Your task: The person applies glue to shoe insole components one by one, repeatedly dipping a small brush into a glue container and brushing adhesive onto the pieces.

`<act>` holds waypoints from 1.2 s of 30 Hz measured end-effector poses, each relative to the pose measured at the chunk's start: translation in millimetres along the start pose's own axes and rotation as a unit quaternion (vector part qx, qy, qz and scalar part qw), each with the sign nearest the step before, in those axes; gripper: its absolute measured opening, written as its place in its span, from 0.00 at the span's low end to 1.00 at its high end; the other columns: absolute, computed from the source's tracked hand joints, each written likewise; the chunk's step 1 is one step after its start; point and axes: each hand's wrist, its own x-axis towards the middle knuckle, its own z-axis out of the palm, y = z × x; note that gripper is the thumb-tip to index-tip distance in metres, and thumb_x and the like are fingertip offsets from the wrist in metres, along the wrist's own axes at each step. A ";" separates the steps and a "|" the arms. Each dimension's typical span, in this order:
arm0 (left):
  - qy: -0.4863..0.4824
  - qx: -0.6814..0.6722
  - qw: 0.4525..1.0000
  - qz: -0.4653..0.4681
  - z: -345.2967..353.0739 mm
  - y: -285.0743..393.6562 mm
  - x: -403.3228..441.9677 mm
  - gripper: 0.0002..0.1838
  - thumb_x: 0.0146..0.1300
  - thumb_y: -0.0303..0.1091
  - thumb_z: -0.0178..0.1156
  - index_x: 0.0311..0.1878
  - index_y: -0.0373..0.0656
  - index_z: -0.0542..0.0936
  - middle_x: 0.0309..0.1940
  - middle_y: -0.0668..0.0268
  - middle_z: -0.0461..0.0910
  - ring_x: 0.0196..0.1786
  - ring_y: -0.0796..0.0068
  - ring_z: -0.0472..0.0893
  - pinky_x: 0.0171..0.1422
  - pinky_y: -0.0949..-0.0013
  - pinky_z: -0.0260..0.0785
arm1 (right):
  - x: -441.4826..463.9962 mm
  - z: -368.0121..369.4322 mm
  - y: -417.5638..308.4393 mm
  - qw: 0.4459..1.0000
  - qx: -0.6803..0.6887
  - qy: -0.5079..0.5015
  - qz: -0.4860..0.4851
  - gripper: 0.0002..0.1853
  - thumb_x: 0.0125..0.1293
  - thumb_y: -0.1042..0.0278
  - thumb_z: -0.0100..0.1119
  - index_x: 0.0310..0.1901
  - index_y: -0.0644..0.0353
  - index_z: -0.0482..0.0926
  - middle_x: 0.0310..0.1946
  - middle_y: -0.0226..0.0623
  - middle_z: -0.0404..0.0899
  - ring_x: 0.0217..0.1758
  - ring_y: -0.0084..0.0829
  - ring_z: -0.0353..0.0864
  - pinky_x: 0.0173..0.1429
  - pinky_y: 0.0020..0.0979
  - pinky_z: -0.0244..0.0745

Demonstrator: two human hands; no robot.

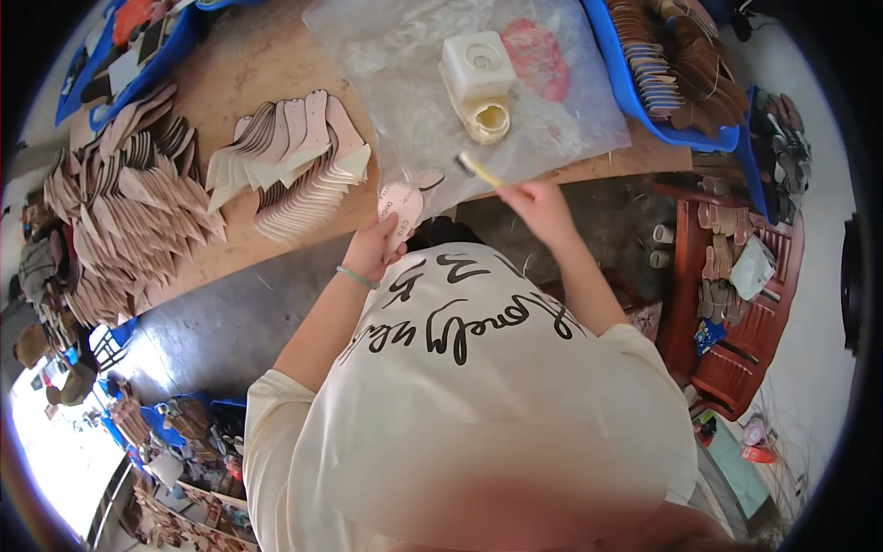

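Observation:
My left hand (372, 248) is closed around a pale pink insole (401, 206) with dark print on it, held at the table's front edge. Just beyond it, the dark-rimmed end of another piece (430, 179) shows; I cannot tell whether that one is held too. In my right hand (541, 213), fingers are pinched on the yellow handle of a small brush (481, 169), its dark bristles pointing left over the plastic sheet (405, 83). Ahead of the brush lies a white plastic container (476, 66) with a round yellowed opening towards me.
Fanned stacks of insoles (294, 152) and a larger pile (138, 202) cover the table's left. Blue crates (635, 101) with brown pieces stand at the right; more blue bins (152, 78) are far left. A reddish wooden bench (736, 359) with shoe parts is at right.

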 end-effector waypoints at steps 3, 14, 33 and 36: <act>-0.013 -0.039 0.999 -0.006 -1.0 7.4 1.3 0.11 0.73 0.38 0.46 0.51 0.43 0.69 0.31 0.64 0.76 0.21 0.82 0.69 0.16 0.82 0.55 | -26.7 31.4 -28.4 0.998 0.012 -0.048 -0.038 0.18 0.61 0.55 0.65 0.33 0.65 0.82 0.18 0.40 0.75 0.20 0.25 0.70 0.28 0.30 0.66; -0.013 0.012 1.000 -0.010 -10.0 14.2 -1.7 0.09 0.73 0.37 0.48 0.49 0.44 0.69 0.31 0.66 0.74 0.18 0.84 0.60 0.16 0.82 0.47 | -16.7 77.4 -30.8 0.997 -0.063 -0.044 0.003 0.20 0.62 0.46 0.59 0.33 0.58 0.85 0.19 0.47 0.75 0.22 0.46 0.74 0.29 0.39 0.67; -0.009 0.077 0.996 -0.045 -52.8 -22.0 5.1 0.12 0.71 0.40 0.52 0.51 0.43 0.71 0.29 0.64 0.77 0.17 0.83 0.64 0.17 0.80 0.50 | 20.9 108.1 34.7 0.974 -0.200 0.050 0.091 0.25 0.61 0.44 0.56 0.25 0.63 0.82 0.23 0.49 0.78 0.29 0.51 0.79 0.35 0.48 0.71; 0.005 0.140 0.989 -0.044 -49.7 -18.5 4.7 0.13 0.71 0.41 0.52 0.50 0.42 0.71 0.29 0.65 0.77 0.17 0.83 0.63 0.17 0.81 0.50 | 38.4 103.3 29.1 0.971 -0.229 0.023 0.068 0.25 0.60 0.45 0.57 0.24 0.63 0.82 0.23 0.48 0.79 0.30 0.51 0.79 0.36 0.49 0.72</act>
